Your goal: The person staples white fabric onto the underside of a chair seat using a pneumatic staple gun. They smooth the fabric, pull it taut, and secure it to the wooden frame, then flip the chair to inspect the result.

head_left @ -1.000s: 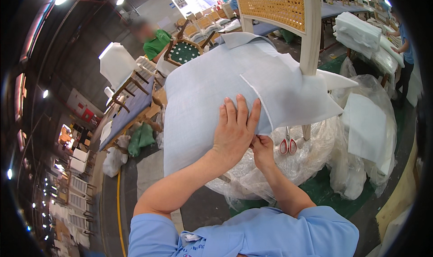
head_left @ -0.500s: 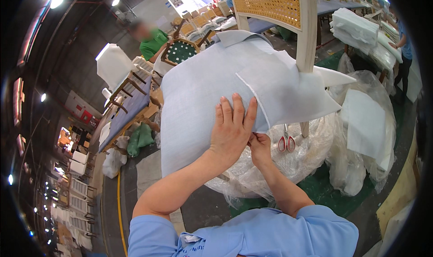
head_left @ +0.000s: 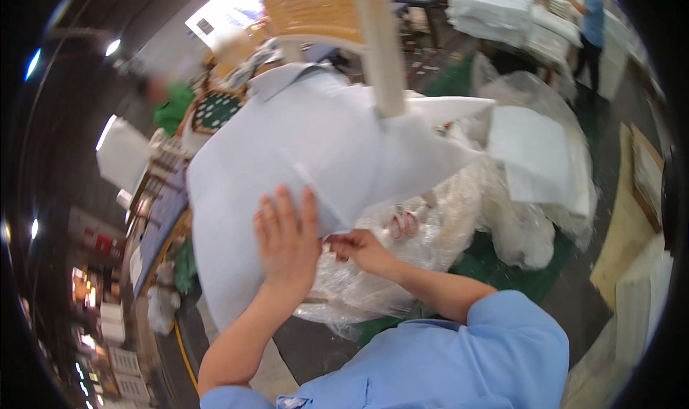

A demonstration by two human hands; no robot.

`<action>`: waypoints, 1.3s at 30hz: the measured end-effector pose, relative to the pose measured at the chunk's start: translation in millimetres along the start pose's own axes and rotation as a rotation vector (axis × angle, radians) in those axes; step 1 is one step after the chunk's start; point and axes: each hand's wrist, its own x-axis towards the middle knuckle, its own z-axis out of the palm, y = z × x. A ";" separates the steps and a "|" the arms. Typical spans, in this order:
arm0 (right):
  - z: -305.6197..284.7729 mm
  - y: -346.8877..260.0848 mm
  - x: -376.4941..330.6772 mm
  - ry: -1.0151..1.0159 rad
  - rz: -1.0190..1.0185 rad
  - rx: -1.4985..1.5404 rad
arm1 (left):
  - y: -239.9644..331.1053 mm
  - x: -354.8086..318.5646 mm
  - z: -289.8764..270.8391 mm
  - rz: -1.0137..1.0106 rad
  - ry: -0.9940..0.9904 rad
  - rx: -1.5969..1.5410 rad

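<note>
A pale blue-white fabric cover [head_left: 244,165] lies over the seat of a chair with a woven cane back [head_left: 305,10] and a light wooden post [head_left: 385,57]. My left hand [head_left: 289,240] presses flat on the cover, fingers stretched out, beside a narrow white strip [head_left: 323,193]. At the seat's near edge, close to the strip's lower end, my right hand [head_left: 362,251] is closed in a pinch on the cover's edge. Its fingertips are partly hidden. Scissors with red handles [head_left: 403,224] rest on clear plastic wrap, right of the cover.
Bunched plastic wrap [head_left: 438,244] surrounds the chair, with a white sheet [head_left: 531,154] on it at right. White padding [head_left: 488,10] is stacked at the back right near a person in blue [head_left: 592,21]. Another person in green [head_left: 172,107] stands at the far left by upturned chairs.
The view has swung to the right, so chair, cover and hands appear farther left, with some blur. My left palm stays on the cover and my right hand keeps its pinch at the edge.
</note>
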 end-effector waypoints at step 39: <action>-396.9 -43.0 171.9 1.043 0.449 -0.690 | 29.6 -14.9 22.8 -0.118 0.107 0.194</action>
